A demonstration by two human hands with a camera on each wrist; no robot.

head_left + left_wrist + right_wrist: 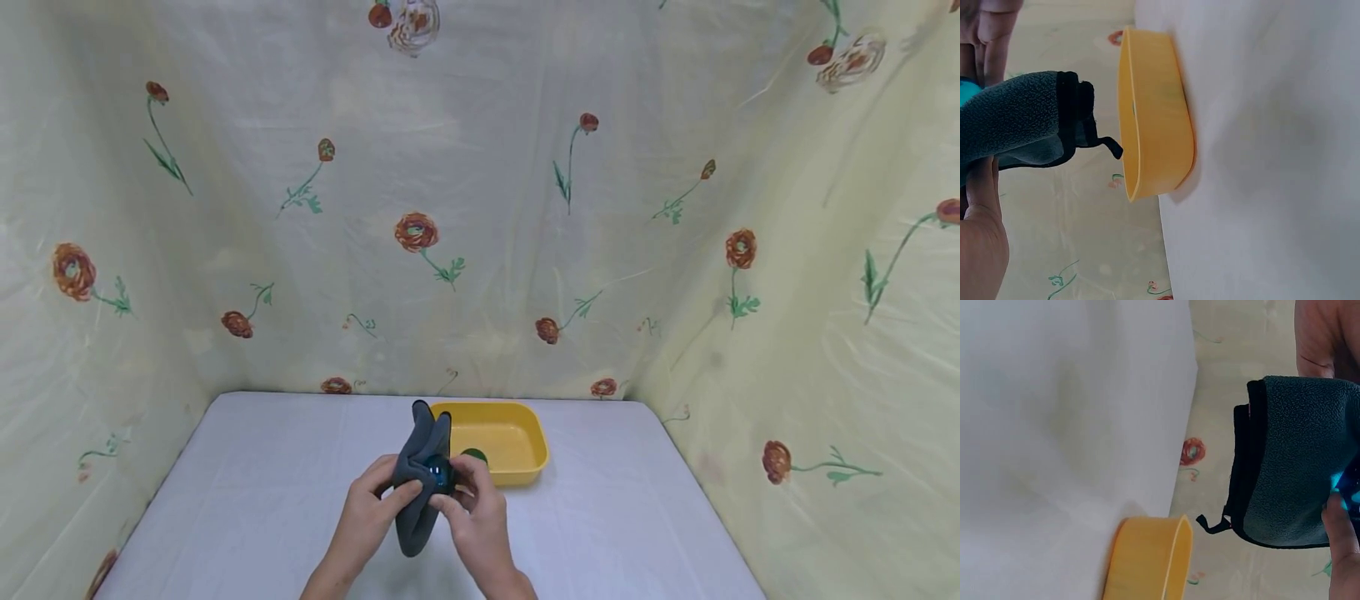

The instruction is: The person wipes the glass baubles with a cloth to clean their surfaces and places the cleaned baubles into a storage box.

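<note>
A dark grey fleecy cloth with black edging (415, 527) is held raised above the white-covered bench (637, 517), and a glossy dark blue ball (439, 473) is set against its folded face. The cloth is clamped in the left grip (372, 502), with the thumb placed in front and the other fingers partly concealed behind. The ball is pinched between the thumb and fingers of the right grip (477, 510). A black fabric loop (1212, 530) is attached at the cloth's edge. A yellow rectangular tray (506, 442) is stood on the bench beyond both grips. A dark green rounded object (475, 455), partly hidden by the right grip, is contained in the tray. The bench is backed by a cream flower-printed curtain (495, 167).
</note>
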